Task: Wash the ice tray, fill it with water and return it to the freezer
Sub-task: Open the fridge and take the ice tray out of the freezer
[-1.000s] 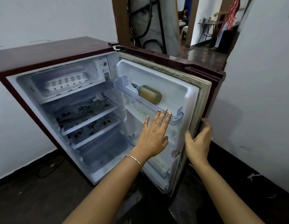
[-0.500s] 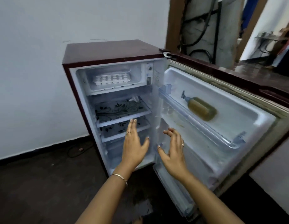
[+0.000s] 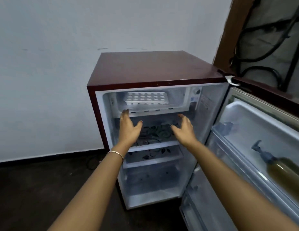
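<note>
Reaching up now, away from the fridge door, both hands toward the ice tray in the freezer. Left hand and right hand spread wide, holding nothing yet. Getting ready to lift it out.

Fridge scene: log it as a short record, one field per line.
fridge: maroon mini fridge, door swung open to the right
ice tray: white ice tray in the top freezer compartment, not yet taken out
left hand: left hand open, raised just below the freezer
right hand: right hand open, empty
door shelf: pump bottle lying on its side
</note>
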Demonstrator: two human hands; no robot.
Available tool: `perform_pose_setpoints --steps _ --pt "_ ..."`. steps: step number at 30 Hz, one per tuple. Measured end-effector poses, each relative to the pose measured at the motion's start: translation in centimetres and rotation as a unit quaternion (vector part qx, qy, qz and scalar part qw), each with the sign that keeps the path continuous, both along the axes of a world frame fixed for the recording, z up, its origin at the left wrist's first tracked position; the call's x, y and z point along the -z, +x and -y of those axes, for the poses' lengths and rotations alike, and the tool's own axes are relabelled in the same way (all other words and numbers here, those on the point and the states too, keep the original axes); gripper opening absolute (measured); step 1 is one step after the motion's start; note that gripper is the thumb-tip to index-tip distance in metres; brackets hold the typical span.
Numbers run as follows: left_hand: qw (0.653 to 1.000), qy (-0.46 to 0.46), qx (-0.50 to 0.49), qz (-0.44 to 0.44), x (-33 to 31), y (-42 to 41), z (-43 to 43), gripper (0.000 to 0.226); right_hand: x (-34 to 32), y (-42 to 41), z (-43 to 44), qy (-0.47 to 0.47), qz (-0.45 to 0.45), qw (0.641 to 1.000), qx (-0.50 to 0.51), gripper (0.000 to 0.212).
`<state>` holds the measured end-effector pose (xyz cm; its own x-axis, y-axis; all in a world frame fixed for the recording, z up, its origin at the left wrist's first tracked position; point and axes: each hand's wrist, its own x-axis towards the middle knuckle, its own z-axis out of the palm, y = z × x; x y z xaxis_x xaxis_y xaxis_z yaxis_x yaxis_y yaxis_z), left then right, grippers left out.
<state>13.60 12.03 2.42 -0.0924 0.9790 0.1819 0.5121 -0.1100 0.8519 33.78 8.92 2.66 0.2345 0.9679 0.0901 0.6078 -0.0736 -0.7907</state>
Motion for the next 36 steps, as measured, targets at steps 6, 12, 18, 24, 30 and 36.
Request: perform_pose_setpoints --steps 6,12,18,24,30,36 --pt "0.998 -0.063 0.001 -0.029 -0.2 0.1 -9.8 0.082 -0.1 0.7 -9.9 -0.022 0.017 0.999 0.026 0.06" --pt "0.994 -0.107 -0.013 -0.012 0.4 0.5 -16.2 0.078 1.4 1.7 -17.6 -0.08 0.125 0.989 0.025 0.063" --pt "0.993 -0.113 -0.034 0.02 0.6 1.7 -18.3 0.054 3.2 2.4 -21.2 -0.125 0.133 0.983 0.011 0.052" --pt "0.989 -0.117 -0.051 0.07 0.2 1.9 -18.3 0.04 3.5 2.2 -22.3 -0.105 0.094 0.99 0.011 0.047" --pt "0.987 -0.151 -0.02 0.057 -0.5 2.0 -17.1 0.071 3.3 2.7 -20.6 -0.04 0.031 0.998 0.045 0.044" --pt "0.984 -0.148 -0.044 0.089 0.4 1.7 -14.6 0.07 2.5 2.3 -16.3 0.039 -0.192 0.974 0.115 0.043"
